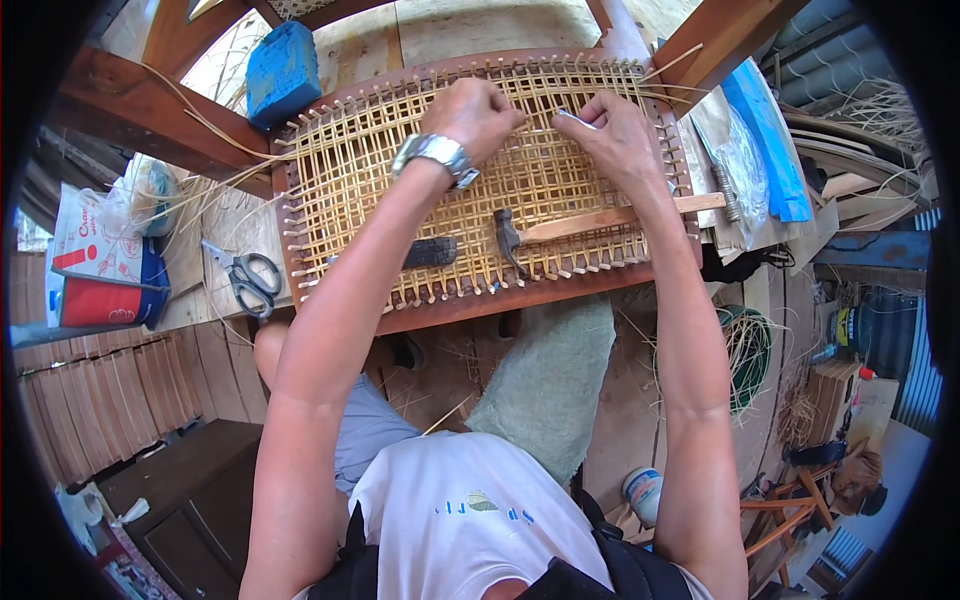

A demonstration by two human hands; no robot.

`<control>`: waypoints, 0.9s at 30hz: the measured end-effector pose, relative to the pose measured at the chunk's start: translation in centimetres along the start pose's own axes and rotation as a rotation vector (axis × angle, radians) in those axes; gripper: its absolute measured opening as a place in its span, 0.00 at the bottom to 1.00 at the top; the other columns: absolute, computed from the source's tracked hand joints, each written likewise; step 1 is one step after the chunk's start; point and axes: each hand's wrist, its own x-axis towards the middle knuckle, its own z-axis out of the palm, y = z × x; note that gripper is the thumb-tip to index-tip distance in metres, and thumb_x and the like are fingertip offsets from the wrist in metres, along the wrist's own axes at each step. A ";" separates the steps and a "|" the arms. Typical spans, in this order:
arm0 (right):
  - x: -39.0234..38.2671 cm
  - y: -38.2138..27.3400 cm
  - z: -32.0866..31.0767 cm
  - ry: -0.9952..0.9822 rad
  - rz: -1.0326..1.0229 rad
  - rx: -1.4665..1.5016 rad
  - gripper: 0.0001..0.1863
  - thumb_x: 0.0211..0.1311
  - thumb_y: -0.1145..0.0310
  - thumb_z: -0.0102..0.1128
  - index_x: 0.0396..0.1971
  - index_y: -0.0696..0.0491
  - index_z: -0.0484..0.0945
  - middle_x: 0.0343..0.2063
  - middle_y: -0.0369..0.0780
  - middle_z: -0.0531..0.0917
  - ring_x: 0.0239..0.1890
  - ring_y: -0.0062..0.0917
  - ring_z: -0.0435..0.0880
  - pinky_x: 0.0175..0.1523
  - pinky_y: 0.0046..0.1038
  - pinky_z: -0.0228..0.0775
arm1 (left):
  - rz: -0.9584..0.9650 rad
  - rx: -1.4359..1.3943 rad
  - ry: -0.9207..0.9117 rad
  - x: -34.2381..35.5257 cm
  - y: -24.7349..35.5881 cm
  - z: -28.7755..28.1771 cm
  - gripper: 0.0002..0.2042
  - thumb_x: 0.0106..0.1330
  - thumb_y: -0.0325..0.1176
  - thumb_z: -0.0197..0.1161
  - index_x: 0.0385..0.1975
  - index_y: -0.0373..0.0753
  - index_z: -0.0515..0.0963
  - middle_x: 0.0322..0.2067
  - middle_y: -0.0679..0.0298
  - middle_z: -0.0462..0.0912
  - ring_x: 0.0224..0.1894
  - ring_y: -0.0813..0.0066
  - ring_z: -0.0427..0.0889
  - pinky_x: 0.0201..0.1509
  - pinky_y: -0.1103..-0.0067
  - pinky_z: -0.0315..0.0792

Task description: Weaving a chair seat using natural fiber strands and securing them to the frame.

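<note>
Woven cane strands (480, 205) form an open mesh across a brown wooden frame (460, 310), whose edge holds many small pegs. My left hand (466, 120), with a metal watch at the wrist, is closed low over the far part of the weave; what its fingers pinch is hidden. To its right, my right hand (617, 148) pinches a small, thin, silvery tool (578, 120) against the mesh. A hammer (580, 222) lies across the weave under my right forearm. A dark-handled tool (432, 252) rests on the mesh beside my left forearm.
A blue block (283, 75) stands at the frame's far left corner. Scissors (250, 282) and a printed bag (105, 265) lie left. Wooden legs (735, 45) rise at the back. Loose cane ends stick out sideways. A pale sack (550, 385) is below the frame.
</note>
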 end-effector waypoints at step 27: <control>0.4 1.3 -0.6 -0.016 0.043 0.069 0.18 0.59 0.56 0.69 0.26 0.58 0.81 0.22 0.40 0.84 0.27 0.24 0.82 0.35 0.29 0.72 | -0.024 0.220 0.026 0.5 0.7 0.8 0.13 0.66 0.45 0.68 0.32 0.39 0.84 0.19 0.64 0.84 0.22 0.77 0.81 0.28 0.76 0.74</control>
